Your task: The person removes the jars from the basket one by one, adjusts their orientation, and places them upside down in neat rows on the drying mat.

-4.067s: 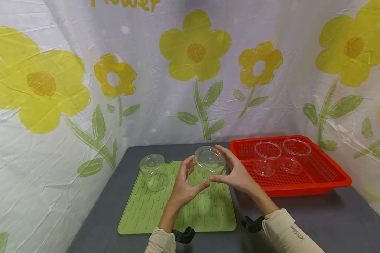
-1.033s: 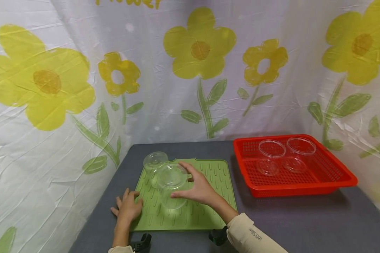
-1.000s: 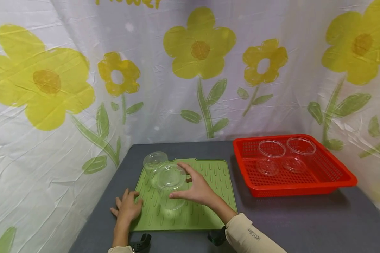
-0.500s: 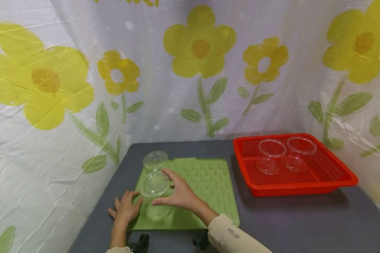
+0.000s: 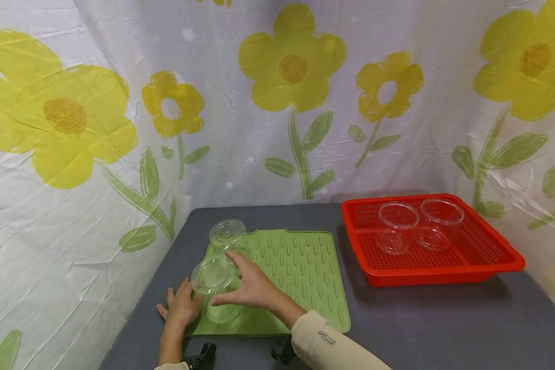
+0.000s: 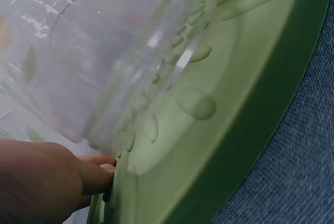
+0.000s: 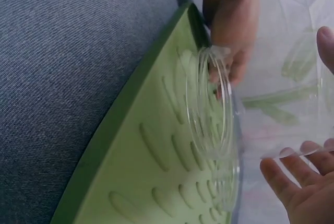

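Observation:
My right hand (image 5: 256, 290) holds a clear plastic cup (image 5: 211, 276) upside down over the left part of the green ridged mat (image 5: 300, 272). In the right wrist view the cup's ringed rim (image 7: 209, 106) faces the mat, with my fingertips near its base. Whether rim and mat touch, I cannot tell. At the mat's left edge my left hand (image 5: 181, 304) rests with its fingers loosely spread, close beside the cup. A second clear cup (image 5: 227, 231) stands upside down just behind, at the mat's back left corner.
To the right on the dark grey table (image 5: 398, 329) stands a red perforated basket (image 5: 439, 275), holding two more clear cups (image 5: 399, 216) rim up. A white cloth with yellow flowers (image 5: 292, 67) hangs behind and at both sides.
Four seconds ago both hands held the cup above the mat's far middle. My left hand has since let go and settled at the mat's left edge; my right has carried the cup left and nearer.

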`<state>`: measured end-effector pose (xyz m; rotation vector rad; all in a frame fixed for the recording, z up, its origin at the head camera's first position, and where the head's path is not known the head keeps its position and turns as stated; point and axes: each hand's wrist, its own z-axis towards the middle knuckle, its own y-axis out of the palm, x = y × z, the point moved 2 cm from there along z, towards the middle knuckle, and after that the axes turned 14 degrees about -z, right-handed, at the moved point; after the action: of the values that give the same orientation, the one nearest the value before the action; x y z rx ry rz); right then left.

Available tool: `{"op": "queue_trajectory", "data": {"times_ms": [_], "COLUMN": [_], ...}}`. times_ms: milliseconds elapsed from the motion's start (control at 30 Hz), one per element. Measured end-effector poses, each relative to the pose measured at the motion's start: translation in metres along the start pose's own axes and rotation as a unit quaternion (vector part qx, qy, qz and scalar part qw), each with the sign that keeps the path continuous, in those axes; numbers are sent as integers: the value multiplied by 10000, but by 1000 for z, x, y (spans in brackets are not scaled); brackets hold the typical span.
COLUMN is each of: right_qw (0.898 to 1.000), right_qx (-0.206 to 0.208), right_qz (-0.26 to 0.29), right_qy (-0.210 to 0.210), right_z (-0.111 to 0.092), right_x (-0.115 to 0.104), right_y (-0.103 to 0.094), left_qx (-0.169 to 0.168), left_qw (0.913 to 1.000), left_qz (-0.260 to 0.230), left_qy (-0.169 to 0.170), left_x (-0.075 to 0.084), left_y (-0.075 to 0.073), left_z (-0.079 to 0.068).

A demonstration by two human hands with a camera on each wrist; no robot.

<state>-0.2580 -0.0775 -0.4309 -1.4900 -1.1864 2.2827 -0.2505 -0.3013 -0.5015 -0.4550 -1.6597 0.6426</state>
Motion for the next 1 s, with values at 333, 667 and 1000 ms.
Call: {"op": "queue_trajectory", "data": {"times_ms": [333, 667, 1000], "right_qw": [9999, 9994, 9984], "right_qx": [-88, -249, -391], "right_qz": [-138, -216, -400], "right_qy": [52, 59, 77], "right_z": [1, 1, 1], "right_x": [5, 4, 2], "right_y": [3, 5, 1], "left_qx": [7, -33, -91], "left_qw": [10000, 10000, 9999], "left_qz": [66, 53, 140], "left_qy": [11, 22, -22], "left_x": [1, -1, -1], "left_y": [0, 1, -1], "left_z": [2, 1, 0]}}
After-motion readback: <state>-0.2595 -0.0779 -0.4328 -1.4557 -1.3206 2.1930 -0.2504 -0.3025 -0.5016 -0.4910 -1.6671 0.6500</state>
